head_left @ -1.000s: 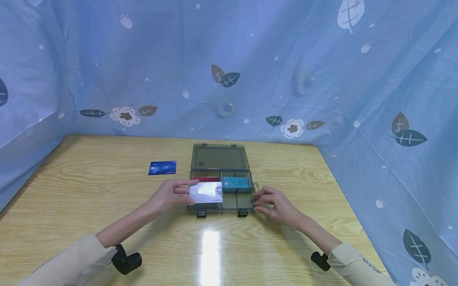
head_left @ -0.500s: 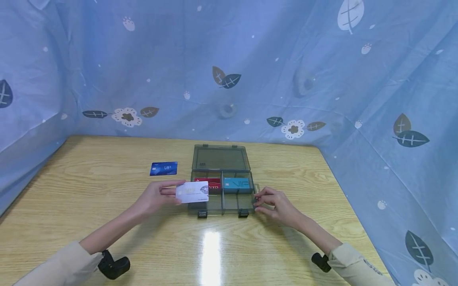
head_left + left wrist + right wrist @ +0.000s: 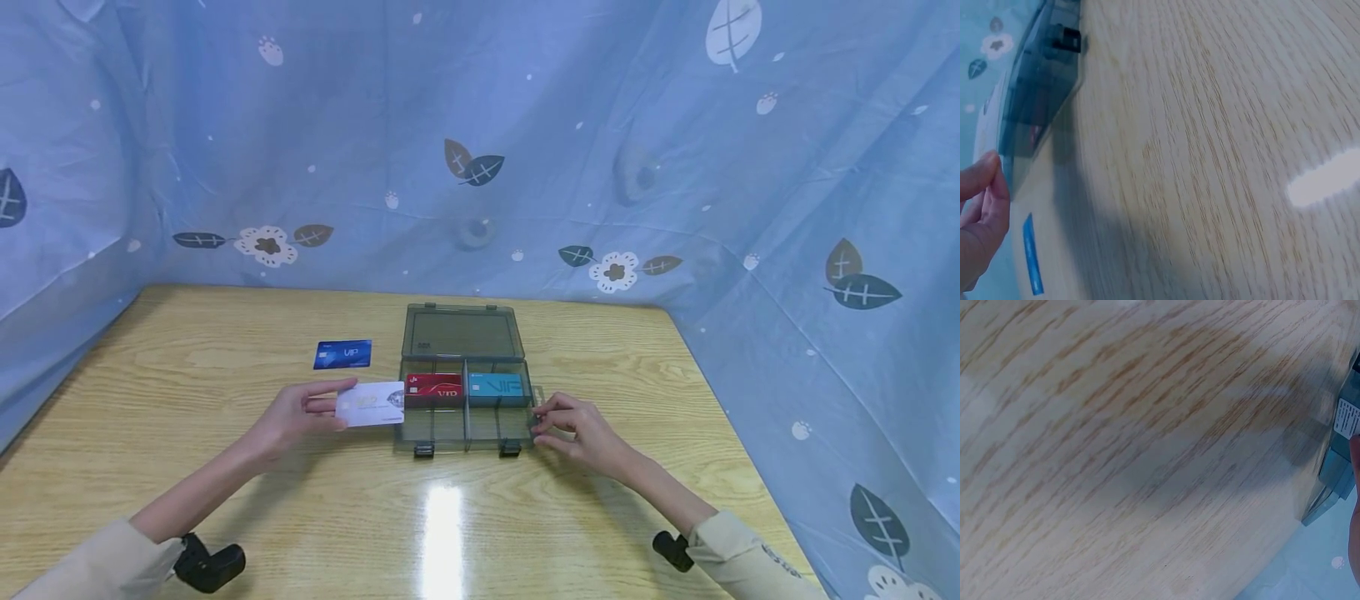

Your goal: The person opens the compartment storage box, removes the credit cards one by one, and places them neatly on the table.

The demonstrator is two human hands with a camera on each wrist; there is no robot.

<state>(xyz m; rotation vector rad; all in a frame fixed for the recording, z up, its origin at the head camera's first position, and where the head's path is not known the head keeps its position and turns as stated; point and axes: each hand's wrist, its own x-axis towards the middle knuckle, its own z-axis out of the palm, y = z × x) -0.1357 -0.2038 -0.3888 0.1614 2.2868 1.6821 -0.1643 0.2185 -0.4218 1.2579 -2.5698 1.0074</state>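
My left hand [image 3: 292,417] pinches a white card [image 3: 370,403] by its left end, thumb below and fingers above. The card is held over the left edge of a grey see-through plastic box [image 3: 450,436], whose right end overlaps the box wall in the head view. In the box, a red VIP card [image 3: 433,387] fills the back left compartment and a teal VIP card [image 3: 495,385] the back right one. My right hand [image 3: 573,427] holds the box's right side with curled fingertips. In the right wrist view, a finger [image 3: 1355,450] touches the wall beside a white label [image 3: 1346,417].
A dark blue VIP card [image 3: 342,354] lies on the wooden table [image 3: 225,333], left of the box. The box lid [image 3: 462,332] lies folded back behind it. Two black latches stick out at the front. A blue patterned cloth [image 3: 375,125] hangs around the table.
My left hand has moved left with the white card, from over the box's left half to its left edge, uncovering the red card. The right hand has stayed at the box.
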